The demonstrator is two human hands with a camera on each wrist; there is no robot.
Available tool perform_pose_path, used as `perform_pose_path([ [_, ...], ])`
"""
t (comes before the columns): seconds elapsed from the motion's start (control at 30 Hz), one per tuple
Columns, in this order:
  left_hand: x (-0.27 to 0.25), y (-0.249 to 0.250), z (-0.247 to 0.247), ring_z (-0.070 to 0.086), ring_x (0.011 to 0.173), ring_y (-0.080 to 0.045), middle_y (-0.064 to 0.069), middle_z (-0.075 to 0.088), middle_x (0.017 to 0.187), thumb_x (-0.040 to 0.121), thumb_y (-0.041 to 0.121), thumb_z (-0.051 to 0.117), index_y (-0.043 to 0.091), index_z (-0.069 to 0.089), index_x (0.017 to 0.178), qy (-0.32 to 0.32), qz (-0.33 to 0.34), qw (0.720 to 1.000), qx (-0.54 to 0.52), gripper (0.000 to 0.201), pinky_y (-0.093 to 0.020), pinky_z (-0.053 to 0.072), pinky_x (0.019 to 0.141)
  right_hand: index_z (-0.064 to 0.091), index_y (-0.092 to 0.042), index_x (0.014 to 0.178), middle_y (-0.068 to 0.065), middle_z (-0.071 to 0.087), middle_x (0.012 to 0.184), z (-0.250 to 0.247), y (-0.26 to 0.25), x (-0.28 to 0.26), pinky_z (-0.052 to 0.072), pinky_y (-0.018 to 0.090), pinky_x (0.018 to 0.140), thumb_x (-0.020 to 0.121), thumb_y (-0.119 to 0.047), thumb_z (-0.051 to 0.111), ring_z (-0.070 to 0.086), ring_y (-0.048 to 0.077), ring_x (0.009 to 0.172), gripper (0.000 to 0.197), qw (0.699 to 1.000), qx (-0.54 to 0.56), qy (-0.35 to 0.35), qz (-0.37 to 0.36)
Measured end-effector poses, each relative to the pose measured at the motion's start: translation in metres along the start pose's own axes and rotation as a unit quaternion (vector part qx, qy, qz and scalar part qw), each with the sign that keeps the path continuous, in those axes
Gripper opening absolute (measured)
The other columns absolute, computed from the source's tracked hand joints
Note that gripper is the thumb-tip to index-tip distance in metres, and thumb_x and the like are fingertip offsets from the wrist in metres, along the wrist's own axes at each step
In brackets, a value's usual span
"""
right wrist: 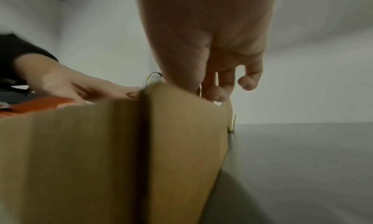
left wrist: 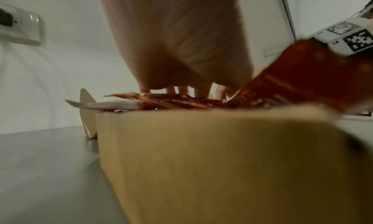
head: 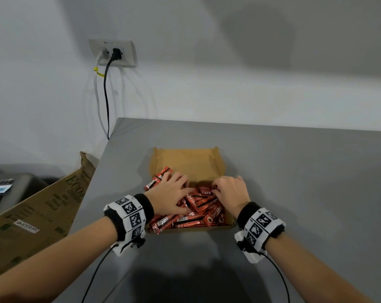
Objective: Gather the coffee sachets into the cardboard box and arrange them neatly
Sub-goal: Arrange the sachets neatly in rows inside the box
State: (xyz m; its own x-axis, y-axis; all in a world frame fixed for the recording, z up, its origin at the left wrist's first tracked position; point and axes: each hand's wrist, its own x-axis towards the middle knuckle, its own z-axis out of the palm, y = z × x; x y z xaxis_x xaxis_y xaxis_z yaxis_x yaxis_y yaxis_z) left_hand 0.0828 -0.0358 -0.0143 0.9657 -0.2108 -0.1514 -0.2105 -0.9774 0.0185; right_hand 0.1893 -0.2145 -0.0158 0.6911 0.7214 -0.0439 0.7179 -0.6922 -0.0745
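Nearest the camera, two bare forearms with black-and-white coded wristbands are reaching over the grey surface (head: 294,171) toward its far left corner. There the shallow brown cardboard box (head: 186,159) is holding a jumbled heap of red foil coffee sachets (head: 198,204), some overhanging its left edge. The left hand (head: 171,193) is lying flat on the heap, fingers (left wrist: 201,90) extended; the right hand (head: 230,191) is curling its fingers (right wrist: 219,93), seemingly pinching a sachet end. Gathering looks done and arranging is under way; next, the sachets need aligning parallel. Only the right wrist view is showing the curled fingertips.

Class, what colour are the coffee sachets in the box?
Red with dark bands; the coffee sachets show best in the head view.
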Motion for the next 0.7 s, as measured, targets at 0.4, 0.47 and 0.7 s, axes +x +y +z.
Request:
perform_pose_path([
  [0.4,-0.002,-0.005,0.021,0.034,0.12,-0.016,0.013,0.05,0.129,0.08,0.065,0.031,0.026,0.047,0.131,0.019,0.043,0.996,-0.069,0.066,-0.046,0.009,0.109,0.063,-0.022,0.099,-0.005,0.069,0.098,0.011,-0.002,0.002,0.029,0.035,0.085,0.096,-0.041,0.041,0.063,0.019,0.09,0.03,1.0,-0.027,-0.005,-0.012],
  [0.47,-0.004,-0.005,0.022,0.034,0.121,-0.016,0.013,0.051,0.128,0.079,0.065,0.033,0.026,0.048,0.13,0.025,0.047,0.996,-0.077,0.065,-0.046,0.008,0.109,0.065,-0.023,0.1,-0.005,0.069,0.098,0.009,-0.003,0.003,0.029,0.036,0.087,0.094,-0.043,0.047,0.062,0.018,0.092,0.027,1.0,-0.017,-0.014,-0.013],
  [0.7,-0.004,-0.003,0.024,0.035,0.122,-0.016,0.009,0.051,0.128,0.077,0.065,0.033,0.024,0.048,0.129,0.027,0.041,0.996,-0.076,0.069,-0.047,0.008,0.109,0.066,-0.023,0.097,-0.005,0.062,0.104,0.0,-0.003,0.002,0.027,0.037,0.086,0.09,-0.022,0.056,0.052,0.018,0.101,0.013,0.999,-0.001,-0.019,-0.049],
])
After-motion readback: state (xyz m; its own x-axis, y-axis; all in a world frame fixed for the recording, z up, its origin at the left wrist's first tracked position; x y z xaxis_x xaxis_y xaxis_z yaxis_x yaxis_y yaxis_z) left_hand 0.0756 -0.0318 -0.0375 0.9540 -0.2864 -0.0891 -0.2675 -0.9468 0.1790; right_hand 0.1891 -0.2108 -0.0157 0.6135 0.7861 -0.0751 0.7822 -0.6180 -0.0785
